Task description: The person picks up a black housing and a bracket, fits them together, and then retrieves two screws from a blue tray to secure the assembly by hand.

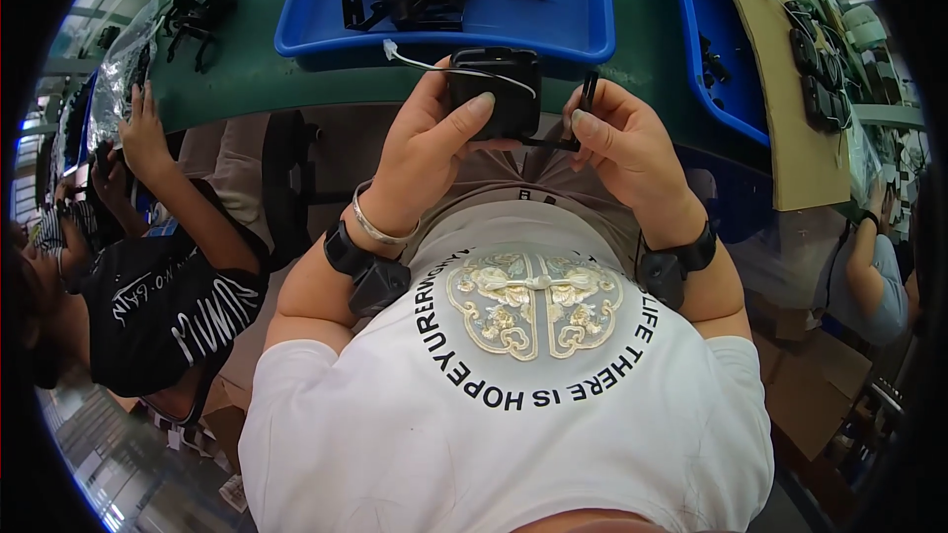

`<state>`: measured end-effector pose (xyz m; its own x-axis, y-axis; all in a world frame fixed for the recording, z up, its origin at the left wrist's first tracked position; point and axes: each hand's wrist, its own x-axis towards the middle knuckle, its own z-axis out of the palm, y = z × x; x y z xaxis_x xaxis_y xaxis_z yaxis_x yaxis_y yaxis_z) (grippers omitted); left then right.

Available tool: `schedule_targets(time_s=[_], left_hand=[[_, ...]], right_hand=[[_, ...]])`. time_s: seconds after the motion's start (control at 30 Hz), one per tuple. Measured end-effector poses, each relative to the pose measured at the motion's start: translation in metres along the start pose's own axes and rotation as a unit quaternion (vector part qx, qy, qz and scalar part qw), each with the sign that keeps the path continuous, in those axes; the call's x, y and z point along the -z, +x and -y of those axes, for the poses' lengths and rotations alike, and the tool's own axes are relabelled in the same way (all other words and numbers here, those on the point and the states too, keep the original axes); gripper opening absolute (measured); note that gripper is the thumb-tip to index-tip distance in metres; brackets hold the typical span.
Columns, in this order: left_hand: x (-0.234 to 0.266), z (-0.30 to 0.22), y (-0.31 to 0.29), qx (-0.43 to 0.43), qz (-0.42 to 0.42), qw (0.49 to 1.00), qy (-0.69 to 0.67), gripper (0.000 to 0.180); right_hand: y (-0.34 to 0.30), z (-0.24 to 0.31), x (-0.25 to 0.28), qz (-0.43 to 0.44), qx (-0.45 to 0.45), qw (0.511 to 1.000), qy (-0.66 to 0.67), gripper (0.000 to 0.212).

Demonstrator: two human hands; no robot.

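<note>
Clearly, a black, box-shaped plastic housing is held in the air by the left hand, just in front of the near edge of the green surface and above the lap. The left hand is closed around the left side of the housing, with the thumb laid across its near face. A thin white wire with a small white connector runs out of the top of the housing, toward the left.

A slim black plastic bracket is gripped by the right hand between thumb and fingers. Its long axis is almost upright, a little tilted, and a short arm at its lower end is turned toward the housing. The bracket lies just beside the right side of the housing, so the right hand is the nearer one to it. Whether the two parts already touch cannot be told.

The far face of the housing is hidden, and the fingers behind it are not seen. Black parts in the blue plastic tray near the far edge are cut off by the picture's rim.
</note>
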<state>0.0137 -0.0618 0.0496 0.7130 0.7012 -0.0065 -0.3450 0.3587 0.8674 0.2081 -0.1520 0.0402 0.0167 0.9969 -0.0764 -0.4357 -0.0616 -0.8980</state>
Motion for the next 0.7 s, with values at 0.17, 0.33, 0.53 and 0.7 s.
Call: schedule_targets(time_s=[0.17,0.33,0.53,0.7], left_hand=[[0.001,-0.003,0.002,0.058,0.019,0.998,0.017,0.042],[-0.001,0.000,0.003,0.040,-0.012,0.999,0.029,0.043],[-0.016,-0.002,0.006,0.035,-0.019,0.996,-0.086,0.040],[-0.025,0.012,0.011,-0.014,-0.004,0.984,-0.178,0.038]], right_hand=[[-0.001,0.000,0.003,0.038,-0.027,0.999,0.005,0.027],[-0.002,-0.010,-0.002,0.037,-0.049,0.996,0.059,0.030],[0.000,-0.013,-0.005,0.025,-0.002,0.994,0.109,0.032],[0.010,-0.012,-0.023,-0.020,0.053,0.992,0.114,0.031]])
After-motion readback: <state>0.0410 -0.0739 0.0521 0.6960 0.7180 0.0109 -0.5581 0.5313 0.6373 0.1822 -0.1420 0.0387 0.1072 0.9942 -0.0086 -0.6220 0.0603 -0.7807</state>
